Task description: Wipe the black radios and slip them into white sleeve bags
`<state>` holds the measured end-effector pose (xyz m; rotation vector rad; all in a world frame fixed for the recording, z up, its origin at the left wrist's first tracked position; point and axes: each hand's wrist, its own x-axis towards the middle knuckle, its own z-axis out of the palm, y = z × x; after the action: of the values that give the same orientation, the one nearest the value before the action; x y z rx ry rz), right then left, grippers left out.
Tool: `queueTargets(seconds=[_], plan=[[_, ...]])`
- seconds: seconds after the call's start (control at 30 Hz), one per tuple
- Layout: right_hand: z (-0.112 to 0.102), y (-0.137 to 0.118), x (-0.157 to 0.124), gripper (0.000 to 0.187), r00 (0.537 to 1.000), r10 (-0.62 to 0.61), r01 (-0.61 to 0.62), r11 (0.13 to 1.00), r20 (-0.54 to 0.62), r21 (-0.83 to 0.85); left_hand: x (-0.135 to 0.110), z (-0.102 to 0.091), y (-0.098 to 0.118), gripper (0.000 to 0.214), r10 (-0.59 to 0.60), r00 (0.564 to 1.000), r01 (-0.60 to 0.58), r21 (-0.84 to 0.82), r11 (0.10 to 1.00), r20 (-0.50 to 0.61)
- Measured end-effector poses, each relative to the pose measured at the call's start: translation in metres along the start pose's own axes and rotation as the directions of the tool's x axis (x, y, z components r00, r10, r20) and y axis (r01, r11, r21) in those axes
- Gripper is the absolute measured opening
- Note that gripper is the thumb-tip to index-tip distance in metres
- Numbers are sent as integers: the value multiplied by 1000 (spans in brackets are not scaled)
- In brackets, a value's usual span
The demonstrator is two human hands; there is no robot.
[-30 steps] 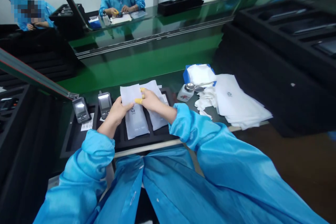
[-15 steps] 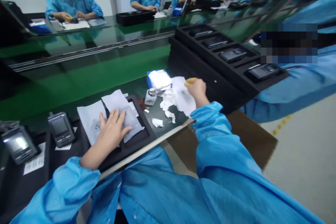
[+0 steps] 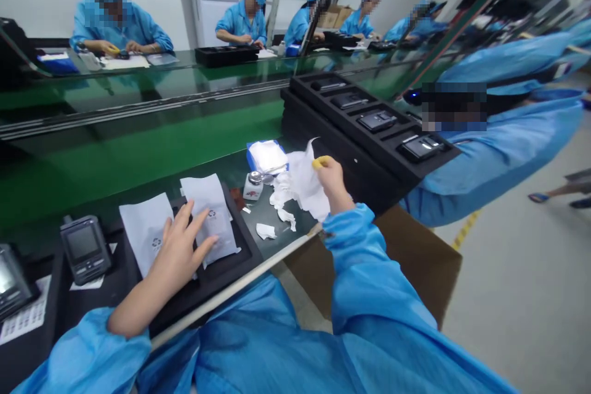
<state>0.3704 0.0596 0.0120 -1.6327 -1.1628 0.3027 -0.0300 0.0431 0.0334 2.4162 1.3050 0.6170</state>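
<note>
Right hand (image 3: 333,180) pinching white bag (image 3: 305,181) at fingertips' left; left hand (image 3: 180,245), fingers splayed, over packets (image 3: 220,219); touch unclear.

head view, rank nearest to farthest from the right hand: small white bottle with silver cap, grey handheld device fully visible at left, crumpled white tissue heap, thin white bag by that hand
From the right hand:
1. thin white bag, at its fingertips
2. crumpled tissue heap, just left
3. white bottle, farther left
4. grey handheld device, far left
</note>
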Motion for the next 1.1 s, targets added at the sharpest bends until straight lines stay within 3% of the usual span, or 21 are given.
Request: queueTargets(seconds=[0.1,0.2,0.27,0.37,0.4,0.47,0.53,0.63,0.7,0.8,0.87,0.93,1.0,1.1], plan=[[18,-54,-11,35,993,13,-36,980,115,197,10,-15,8,59,-153,988,139,-345,928,-13],[55,-113,-39,38,956,-23,-97,917,292,388,20,-27,20,71,-262,954,288,-704,649,150],[84,-146,-66,37,855,15,-343,765,518,545,23,-33,26,76,-226,946,314,-824,472,231],[126,-178,-108,39,657,-14,-566,652,754,505,18,-40,27,72,-206,943,291,-950,116,263],[138,-183,-121,42,599,-24,-593,659,800,463,15,-43,24,68,-275,932,248,-969,6,237],[158,-189,-141,46,505,-28,-595,712,863,372,7,-51,14,61,-492,858,116,-989,-93,147],[174,-192,-152,47,432,-21,-550,786,902,282,-7,-63,-3,57,-666,745,-1,-998,-69,45],[196,-199,-147,35,387,-12,-437,878,922,195,-37,-85,-31,51,-778,618,-39,-993,113,-113],[214,-212,-133,24,424,-11,-319,934,906,161,-59,-101,-46,49,-815,536,-19,-969,248,-219],[251,-241,-111,22,522,-52,-105,987,851,125,-86,-118,-59,49,-852,431,-10,-946,325,-298],[280,-262,-104,20,546,-84,28,996,834,82,-99,-124,-63,50,-863,414,15,-946,323,-289],[308,-279,-105,16,552,-81,127,992,830,12,-106,-126,-64,48,-859,438,73,-941,330,-267],[333,-291,-111,10,561,-43,183,980,827,-73,-111,-127,-65,45,-852,451,139,-922,361,-266],[355,-300,-122,13,564,12,207,966,826,-156,-114,-128,-64,43,-856,430,206,-892,403,-287]])
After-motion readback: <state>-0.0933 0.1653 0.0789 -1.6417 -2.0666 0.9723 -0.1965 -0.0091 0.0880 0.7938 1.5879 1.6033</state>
